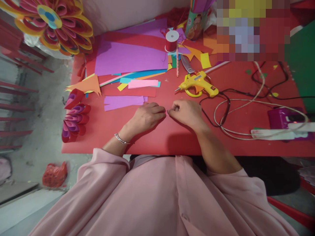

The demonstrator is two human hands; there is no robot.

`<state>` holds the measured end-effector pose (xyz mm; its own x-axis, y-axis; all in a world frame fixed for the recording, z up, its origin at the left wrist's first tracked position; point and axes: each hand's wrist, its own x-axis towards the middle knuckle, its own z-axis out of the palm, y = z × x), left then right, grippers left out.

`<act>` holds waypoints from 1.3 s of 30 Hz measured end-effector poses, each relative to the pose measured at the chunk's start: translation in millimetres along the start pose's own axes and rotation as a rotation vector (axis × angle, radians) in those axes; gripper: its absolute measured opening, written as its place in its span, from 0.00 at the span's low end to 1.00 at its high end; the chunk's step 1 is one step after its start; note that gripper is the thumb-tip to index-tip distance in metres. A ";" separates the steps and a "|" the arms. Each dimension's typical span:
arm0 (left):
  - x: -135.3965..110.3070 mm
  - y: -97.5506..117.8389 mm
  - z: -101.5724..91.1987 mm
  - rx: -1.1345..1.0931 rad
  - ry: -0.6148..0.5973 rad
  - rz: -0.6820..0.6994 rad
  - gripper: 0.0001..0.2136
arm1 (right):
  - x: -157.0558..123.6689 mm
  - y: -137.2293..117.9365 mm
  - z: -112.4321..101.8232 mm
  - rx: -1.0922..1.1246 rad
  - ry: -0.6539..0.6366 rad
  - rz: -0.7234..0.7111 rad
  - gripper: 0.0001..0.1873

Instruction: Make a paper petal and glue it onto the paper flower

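Note:
My left hand (149, 114) and my right hand (186, 113) meet over the red table (147, 141), fingertips almost touching. Both are closed in a pinch. A tiny pinkish bit shows between the fingertips, too small to name. Just beyond my left hand lie purple paper strips (124, 102), with pink paper strips (143, 84) behind them. A yellow glue gun (200, 84) rests past my right hand, its nozzle pointing left. Close behind it are scissors (188, 64) with yellow handles, partly covered by the gun.
Large purple sheets (128, 54) lie at the back beside a spool of red thread (172, 41). Rolled paper petals (75, 119) sit at the left edge. A paper flower (52, 24) stands back left. Cables (230, 113) loop toward a white power strip (275, 133) on the right.

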<state>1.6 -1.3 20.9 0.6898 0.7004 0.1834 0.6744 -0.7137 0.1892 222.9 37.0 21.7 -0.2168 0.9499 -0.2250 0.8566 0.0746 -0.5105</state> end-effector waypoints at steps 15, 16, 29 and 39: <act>0.3 -0.3 -0.2 0.018 0.011 0.016 0.14 | -0.4 -0.8 -1.1 -0.002 -0.004 0.002 0.05; 0.2 -0.4 -0.2 0.017 0.010 0.016 0.14 | -0.3 -0.8 -1.1 -0.001 -0.004 0.001 0.05; 0.1 -0.1 -0.2 0.003 0.016 0.014 0.14 | -0.4 -0.3 -0.8 0.006 -0.004 0.000 0.05; 0.1 -1.4 1.3 -0.009 0.017 0.007 0.15 | -0.2 0.4 0.3 0.004 0.009 -0.006 0.06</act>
<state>1.1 -0.2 19.3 0.6902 0.6952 0.2009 0.6668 -0.7188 0.1967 223.2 36.7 21.3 -0.2176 0.9522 -0.2145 0.8537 0.0791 -0.5148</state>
